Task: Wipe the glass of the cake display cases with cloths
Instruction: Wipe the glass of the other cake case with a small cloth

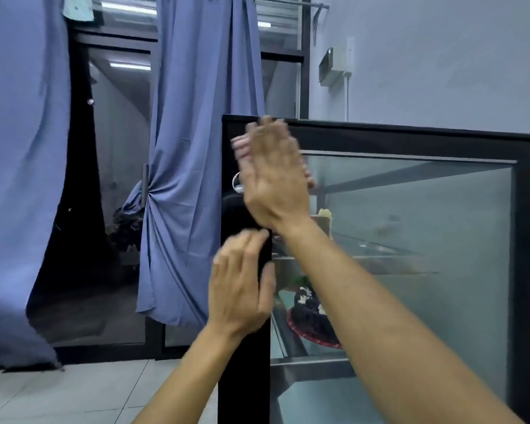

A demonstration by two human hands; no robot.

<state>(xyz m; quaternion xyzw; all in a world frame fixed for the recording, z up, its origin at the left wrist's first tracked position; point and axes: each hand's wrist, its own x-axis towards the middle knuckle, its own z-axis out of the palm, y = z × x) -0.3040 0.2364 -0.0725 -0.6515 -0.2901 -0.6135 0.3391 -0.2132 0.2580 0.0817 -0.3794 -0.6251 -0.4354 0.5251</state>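
Note:
The cake display case has a black frame (395, 134) and a large glass pane (426, 228). My right hand (273, 179) is raised and motion-blurred, flat against the pane's upper left corner. Pinkish patches show at its edges; whether they are a cloth or a reflection is unclear. Lower down, my left hand (242, 289) curls its fingers around the case's black vertical corner post (245, 377). Inside the case, a dark chocolate cake (311, 316) sits on a red plate, and a pale cake (325, 217) stands on the shelf above.
Blue curtains (196, 148) hang left of the case, in front of a dark glass door (120, 166). A second curtain (22, 179) covers the far left. Pale floor tiles (74, 396) lie below. A grey wall (441, 71) rises behind the case.

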